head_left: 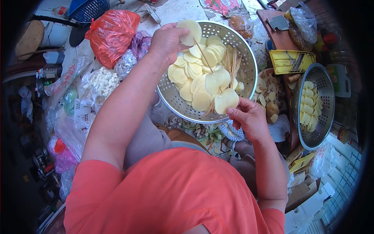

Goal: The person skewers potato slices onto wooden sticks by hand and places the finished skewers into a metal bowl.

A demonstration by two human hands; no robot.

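A metal colander (252, 62) in front of me holds many pale yellow round slices (187, 74) and a bundle of thin wooden sticks (235, 62). My left hand (165, 42) pinches a slice (190, 32) at the upper end of a stick (202, 53). That stick slants down to the right across the colander, with a slice (217, 81) on its lower part. At its lower end, my right hand (247, 116) holds another slice (226, 101) between thumb and fingers.
A second colander (331, 97) on the right holds rows of skewered slices (309, 105). Near it lie a yellow tray (290, 61) and a pile of peelings (269, 87). A red plastic bag (112, 37) and a bag of white pieces (102, 84) are on the left.
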